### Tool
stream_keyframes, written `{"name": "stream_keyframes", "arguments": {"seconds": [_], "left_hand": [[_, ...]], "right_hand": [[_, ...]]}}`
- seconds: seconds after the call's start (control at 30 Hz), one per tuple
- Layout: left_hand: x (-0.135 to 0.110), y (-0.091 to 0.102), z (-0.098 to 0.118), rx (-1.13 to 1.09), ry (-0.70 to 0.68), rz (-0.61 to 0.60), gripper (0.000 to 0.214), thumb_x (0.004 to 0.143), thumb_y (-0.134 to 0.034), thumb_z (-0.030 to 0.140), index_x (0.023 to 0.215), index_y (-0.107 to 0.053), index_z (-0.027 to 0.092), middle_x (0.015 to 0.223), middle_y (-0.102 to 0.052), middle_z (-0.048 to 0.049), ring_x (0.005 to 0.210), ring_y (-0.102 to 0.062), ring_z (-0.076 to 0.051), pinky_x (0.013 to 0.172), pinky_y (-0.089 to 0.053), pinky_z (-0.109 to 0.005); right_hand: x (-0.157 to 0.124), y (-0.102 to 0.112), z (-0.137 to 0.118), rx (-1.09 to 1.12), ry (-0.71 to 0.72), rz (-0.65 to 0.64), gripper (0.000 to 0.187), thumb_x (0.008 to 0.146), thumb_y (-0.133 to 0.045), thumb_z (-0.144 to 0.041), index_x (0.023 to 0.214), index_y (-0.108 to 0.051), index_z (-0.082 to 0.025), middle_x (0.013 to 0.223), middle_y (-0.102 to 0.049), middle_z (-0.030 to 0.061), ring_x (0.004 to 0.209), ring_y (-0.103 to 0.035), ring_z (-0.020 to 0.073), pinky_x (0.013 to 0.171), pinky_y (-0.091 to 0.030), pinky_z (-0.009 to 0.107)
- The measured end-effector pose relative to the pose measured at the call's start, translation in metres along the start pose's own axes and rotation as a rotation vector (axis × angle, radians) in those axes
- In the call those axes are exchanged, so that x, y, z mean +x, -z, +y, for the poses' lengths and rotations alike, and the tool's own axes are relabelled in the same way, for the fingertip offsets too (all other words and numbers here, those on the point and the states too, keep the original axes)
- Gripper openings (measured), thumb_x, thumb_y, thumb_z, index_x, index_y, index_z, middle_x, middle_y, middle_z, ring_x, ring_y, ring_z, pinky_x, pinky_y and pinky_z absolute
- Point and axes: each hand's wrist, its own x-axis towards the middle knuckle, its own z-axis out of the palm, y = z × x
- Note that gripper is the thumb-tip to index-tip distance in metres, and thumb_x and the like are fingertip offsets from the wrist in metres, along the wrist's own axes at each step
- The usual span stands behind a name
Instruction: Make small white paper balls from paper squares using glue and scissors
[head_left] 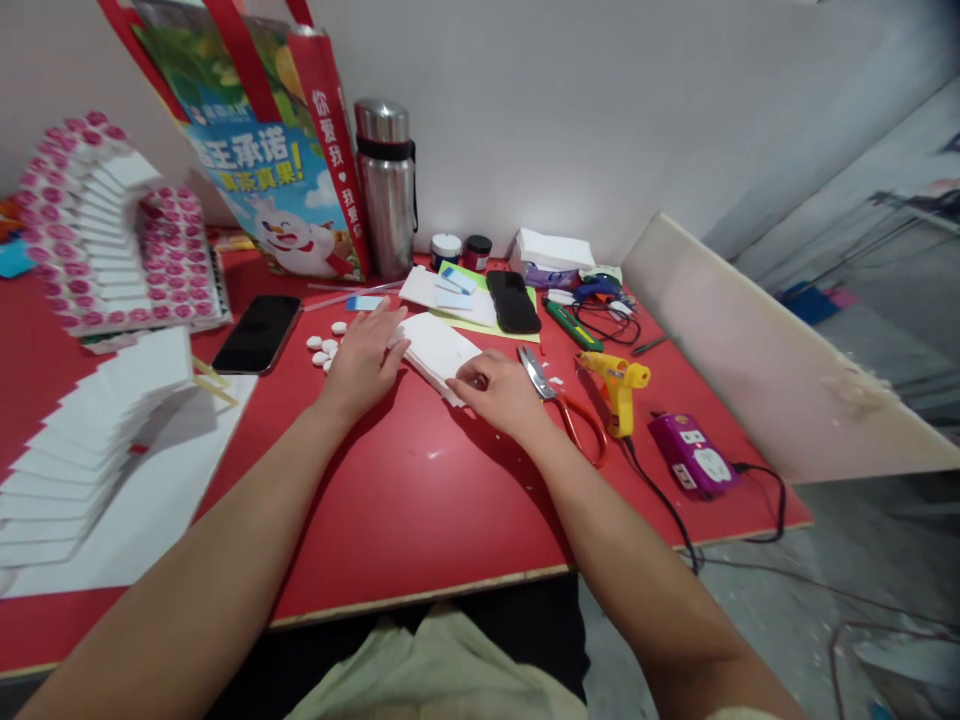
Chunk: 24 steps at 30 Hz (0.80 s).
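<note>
A stack of white paper cards lies on the red table in front of me. At its left end is my left hand, fingers stretched out, the thumb by the stack's edge. My right hand has its thumb and curled forefinger on the stack's near right corner; the other fingers are partly hidden. Several small white discs lie beside my left hand. Just right of my right hand are scissors with orange handles.
A yellow glue gun and purple power block trail cords at right. Behind are a phone, steel flask and printed bag. At left stand another phone, fanned white cards and a pink-dotted arch.
</note>
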Motion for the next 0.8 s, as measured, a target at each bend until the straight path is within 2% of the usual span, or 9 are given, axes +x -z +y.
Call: {"name": "stream_keyframes", "arguments": {"seconds": [0.07,0.13,0.2,0.27,0.37,0.47,0.57,0.7,0.8], "left_hand": [[0.0,-0.003,0.0,-0.004,-0.007,-0.002,0.053,0.103,-0.037,0.037,0.146,-0.054,0.013,0.154,-0.056,-0.0166,0.154,-0.038,-0.026,0.125,-0.03,-0.051],[0.001,-0.006,0.0,-0.01,-0.015,0.0,0.052,0.102,-0.038,0.035,0.145,-0.055,0.011,0.153,-0.057,-0.0173,0.154,-0.039,-0.027,0.126,-0.029,-0.049],[0.001,-0.01,0.001,-0.016,-0.025,-0.008,0.052,0.102,-0.038,0.034,0.145,-0.055,0.01,0.153,-0.057,-0.0173,0.153,-0.039,-0.026,0.126,-0.029,-0.05],[0.002,-0.012,0.002,-0.017,-0.034,-0.024,0.051,0.102,-0.038,0.033,0.146,-0.054,0.012,0.154,-0.056,-0.0164,0.154,-0.039,-0.026,0.125,-0.029,-0.051],[0.002,-0.014,0.003,-0.01,-0.053,-0.038,0.05,0.102,-0.037,0.03,0.146,-0.054,0.012,0.154,-0.056,-0.0153,0.154,-0.038,-0.026,0.126,-0.029,-0.051],[0.003,-0.015,0.001,-0.015,-0.078,-0.028,0.048,0.103,-0.036,0.029,0.144,-0.055,0.012,0.152,-0.058,-0.0146,0.154,-0.038,-0.026,0.126,-0.029,-0.051],[0.002,-0.017,-0.004,-0.048,-0.094,-0.009,0.046,0.102,-0.038,0.029,0.14,-0.059,0.013,0.149,-0.061,-0.0137,0.152,-0.043,-0.026,0.126,-0.032,-0.052],[0.002,-0.019,-0.01,-0.097,-0.085,0.03,0.046,0.103,-0.039,0.029,0.137,-0.062,0.01,0.148,-0.062,-0.0161,0.149,-0.047,-0.028,0.124,-0.035,-0.051],[0.002,-0.02,-0.012,-0.108,-0.092,0.036,0.045,0.103,-0.041,0.03,0.138,-0.062,0.011,0.146,-0.063,-0.0162,0.147,-0.049,-0.029,0.124,-0.036,-0.051]], "right_hand": [[-0.003,0.0,-0.001,-0.039,0.004,0.006,0.009,0.086,-0.074,-0.026,0.086,-0.071,-0.018,0.091,-0.067,0.0054,0.078,-0.062,0.0176,0.073,-0.047,0.031],[-0.005,0.0,0.0,-0.069,0.019,0.022,0.004,0.087,-0.069,-0.019,0.083,-0.069,-0.018,0.09,-0.066,0.005,0.076,-0.061,0.017,0.072,-0.046,0.03],[-0.006,0.0,0.002,-0.078,0.032,0.044,0.01,0.088,-0.065,-0.016,0.079,-0.067,-0.019,0.086,-0.066,0.0043,0.074,-0.06,0.0166,0.07,-0.046,0.029],[-0.007,-0.002,0.003,-0.096,0.039,0.072,0.009,0.089,-0.069,-0.025,0.083,-0.067,-0.018,0.09,-0.067,0.0055,0.076,-0.061,0.0176,0.071,-0.047,0.03],[-0.008,-0.006,0.0,-0.218,0.05,0.088,0.027,0.087,-0.075,-0.042,0.096,-0.069,-0.017,0.102,-0.069,0.0105,0.084,-0.064,0.0228,0.072,-0.048,0.033],[-0.007,-0.01,-0.007,-0.374,0.058,0.044,0.022,0.095,-0.064,-0.039,0.1,-0.07,-0.018,0.106,-0.069,0.0127,0.088,-0.066,0.0257,0.069,-0.045,0.034],[-0.006,-0.008,-0.014,-0.443,0.029,-0.025,0.024,0.102,-0.051,-0.034,0.102,-0.07,-0.019,0.107,-0.069,0.0105,0.087,-0.067,0.0236,0.067,-0.043,0.033],[-0.001,-0.002,-0.028,-0.53,0.0,-0.123,0.034,0.101,-0.052,-0.045,0.112,-0.069,-0.017,0.113,-0.069,0.0121,0.091,-0.069,0.0266,0.067,-0.043,0.034],[0.004,0.002,-0.035,-0.548,-0.011,-0.178,0.032,0.104,-0.046,-0.035,0.114,-0.07,-0.017,0.113,-0.07,0.0127,0.089,-0.069,0.0256,0.066,-0.041,0.033]]}}
